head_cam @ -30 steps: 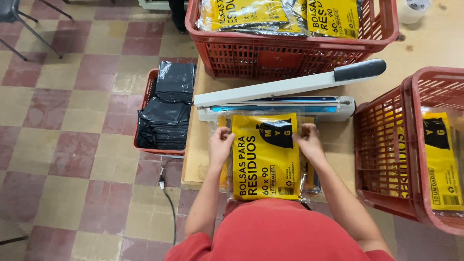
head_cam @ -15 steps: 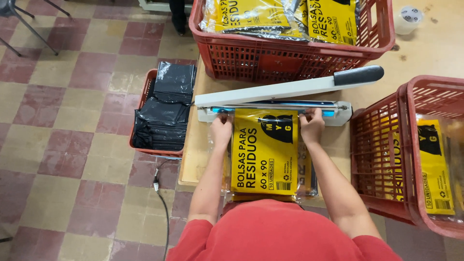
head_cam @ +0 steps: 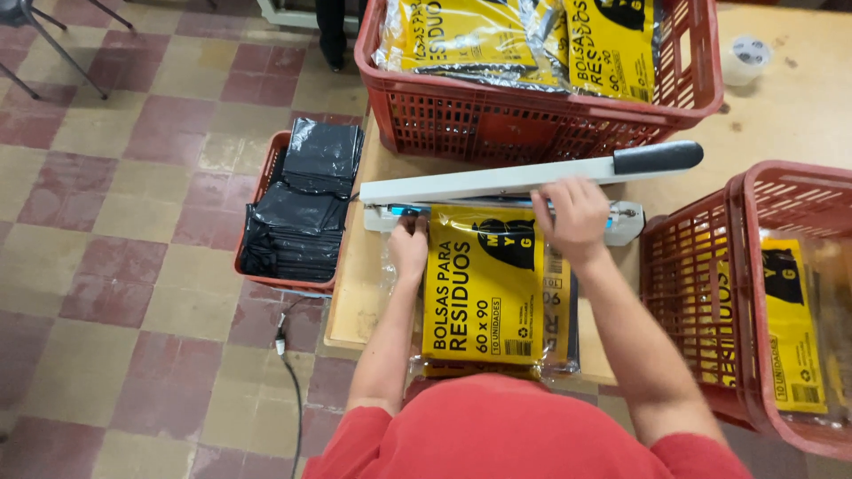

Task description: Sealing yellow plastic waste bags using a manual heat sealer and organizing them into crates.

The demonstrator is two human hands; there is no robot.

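- Head view: a yellow-labelled clear packet (head_cam: 484, 293) of black bags lies flat on the bench (head_cam: 355, 293), its top edge under the sealer arm (head_cam: 524, 180).
- Left hand (head_cam: 409, 248) pinches the packet's top-left corner.
- Right hand (head_cam: 572, 217) — fingers spread, holding nothing — hovers at the top-right corner.
- Red crates (head_cam: 532, 124) — similar yellow packets inside.

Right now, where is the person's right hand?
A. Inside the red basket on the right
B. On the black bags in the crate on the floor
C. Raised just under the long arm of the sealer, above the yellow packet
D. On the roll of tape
C. The right hand is lifted just below the sealer's long white arm, over the top edge of the yellow packet, while the left hand rests on the packet's top left corner.
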